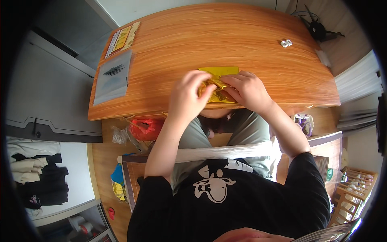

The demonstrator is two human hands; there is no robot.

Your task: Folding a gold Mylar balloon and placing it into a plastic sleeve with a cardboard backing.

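Note:
A piece of shiny gold foil paper [218, 83], partly folded or rolled, is between my two hands close to the table's front edge. Flat beneath it lies a gold sheet or stack of sheets [228, 71]. My right hand [250, 91] is closed on the right side of the folded piece, its fingers pressing it from above. At its left end, the curled thumb and fingers of my left hand [185, 92] hold the foil; this hand is a little blurred. My fingers cover part of the folds.
The wooden table [177, 44] reaches away ahead of me. At its left lie a translucent pouch [113, 78] with dark marks and flat yellow-and-white packets [123, 39]. Small white objects [286, 43] and a black router-like device [317, 30] are at the far right. A red bag [146, 129] sits below the left edge.

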